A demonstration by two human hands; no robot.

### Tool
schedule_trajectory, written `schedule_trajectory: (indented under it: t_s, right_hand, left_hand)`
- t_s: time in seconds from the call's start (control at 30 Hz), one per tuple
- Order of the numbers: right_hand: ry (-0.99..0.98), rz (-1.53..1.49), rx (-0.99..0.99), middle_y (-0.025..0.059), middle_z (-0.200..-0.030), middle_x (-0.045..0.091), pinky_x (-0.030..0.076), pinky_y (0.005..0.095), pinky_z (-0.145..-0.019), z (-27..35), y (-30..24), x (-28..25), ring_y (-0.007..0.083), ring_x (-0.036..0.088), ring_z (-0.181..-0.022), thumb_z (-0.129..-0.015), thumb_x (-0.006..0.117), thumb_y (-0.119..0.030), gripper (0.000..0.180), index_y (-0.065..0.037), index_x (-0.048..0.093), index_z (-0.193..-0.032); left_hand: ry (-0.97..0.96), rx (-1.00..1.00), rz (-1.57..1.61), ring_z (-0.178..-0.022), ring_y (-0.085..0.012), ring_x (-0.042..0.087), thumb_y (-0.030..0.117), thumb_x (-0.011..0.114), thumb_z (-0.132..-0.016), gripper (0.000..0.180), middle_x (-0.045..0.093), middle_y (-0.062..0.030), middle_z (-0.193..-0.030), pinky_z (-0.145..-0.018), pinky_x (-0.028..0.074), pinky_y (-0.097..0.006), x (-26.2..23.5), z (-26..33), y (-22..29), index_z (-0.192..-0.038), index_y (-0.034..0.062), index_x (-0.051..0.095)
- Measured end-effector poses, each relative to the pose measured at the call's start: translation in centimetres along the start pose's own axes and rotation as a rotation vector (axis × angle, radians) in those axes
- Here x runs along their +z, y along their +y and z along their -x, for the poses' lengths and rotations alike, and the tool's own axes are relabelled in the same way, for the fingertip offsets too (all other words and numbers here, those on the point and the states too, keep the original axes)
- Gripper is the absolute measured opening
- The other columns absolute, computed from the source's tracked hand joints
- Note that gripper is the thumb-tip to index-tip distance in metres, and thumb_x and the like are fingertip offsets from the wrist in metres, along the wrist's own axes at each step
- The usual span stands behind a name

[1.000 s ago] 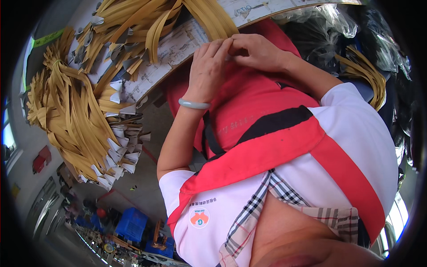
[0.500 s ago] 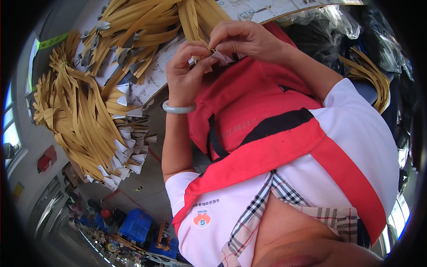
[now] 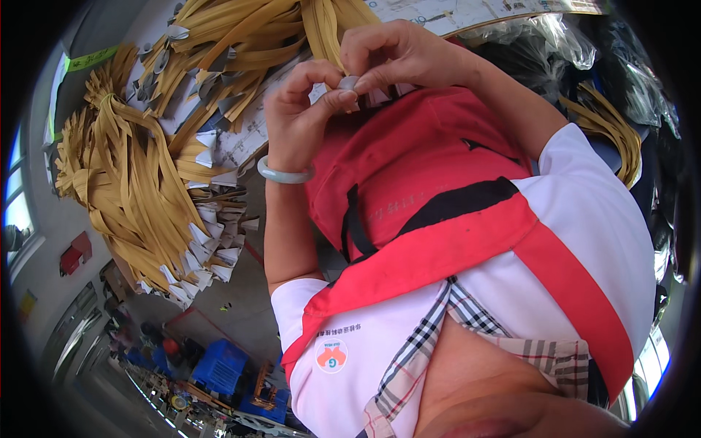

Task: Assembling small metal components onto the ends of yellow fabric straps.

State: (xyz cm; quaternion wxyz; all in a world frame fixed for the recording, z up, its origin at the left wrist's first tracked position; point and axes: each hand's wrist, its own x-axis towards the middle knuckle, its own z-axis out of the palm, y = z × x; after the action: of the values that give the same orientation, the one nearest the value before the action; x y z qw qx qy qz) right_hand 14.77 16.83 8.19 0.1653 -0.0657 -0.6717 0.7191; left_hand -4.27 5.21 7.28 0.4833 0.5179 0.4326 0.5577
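My left hand (image 3: 296,117), with a pale bangle at the wrist, pinches a small grey end tab (image 3: 349,83) between thumb and fingers. From the other side, my right hand (image 3: 398,58) closes thumb and fingertips on the same tab. It appears to belong to a tan zipper tape (image 3: 321,33) that runs up and away over the table; the join is partly hidden by my fingers. Both hands are held just above the table's near edge. Beside my left hand, a loose pile of tan zipper tapes (image 3: 241,44) with grey ends lies on the table.
A tied bundle of tan tapes with white ends (image 3: 139,190) hangs over the table's left side. My red apron (image 3: 409,160) is against the table (image 3: 244,139). On the right are clear plastic bags (image 3: 540,47) and more tan tapes (image 3: 610,128). Blue crates (image 3: 223,365) stand on the floor.
Both hands have risen slightly, the left also moving a little left. The grey tab now shows between my thumbs, where a pale, folded end showed before.
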Motion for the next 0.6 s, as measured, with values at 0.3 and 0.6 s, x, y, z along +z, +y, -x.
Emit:
schedule_trajectory:
  t_s: [0.3,0.6]
  right_hand:
    - [0.376,0.849,-0.354,0.0077,-0.086,0.055,0.046,0.0309,-0.067,-2.5,1.7,2.1,0.0212,0.057,-0.076,-0.086,0.067,-0.006,0.012,-0.003,0.056,-0.084]
    - [0.467,0.766,-0.383,0.0089,-0.092,0.057,0.048,0.0335,-0.069,-1.7,3.1,1.8,0.0266,0.059,-0.079,-0.088,0.066,-0.007,0.009,-0.003,0.058,-0.09]
  left_hand:
    - [0.525,0.166,-0.082,-0.065,-0.0118,0.064,0.001,0.063,-0.094,0.007,0.065,-0.0074,-0.084,-0.061,0.055,-0.023,2.8,-0.2,-2.5,-0.093,-0.0019,0.057]
    - [0.269,-0.042,0.093,-0.083,-0.0151,0.068,-0.005,0.066,-0.09,0.018,0.067,-0.0095,-0.097,-0.08,0.058,-0.027,0.3,0.6,-2.1,-0.107,-0.0043,0.059]
